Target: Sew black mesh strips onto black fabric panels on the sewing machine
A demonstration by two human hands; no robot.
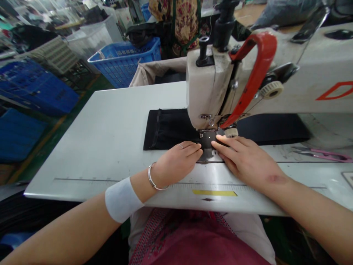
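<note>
"So, where's the cloth (173, 129)?"
"I see it under the machine (204, 88), between the worktop (110, 140)'s near and far edges. Left fingers (191, 149) lie flat, together; right fingers (226, 150) slightly spread, both at its near side."

- We see a blue basket (121, 67)
- Left of the basket, we spot a blue crate (35, 86)
- Right of the basket, we find floral fabric (186, 22)
- Nearer us than the basket, we notice a yellow strip (213, 192)

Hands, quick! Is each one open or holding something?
Left hand: open, at the black cloth, fingers together.
Right hand: open, palm down at the sewing machine.
</note>
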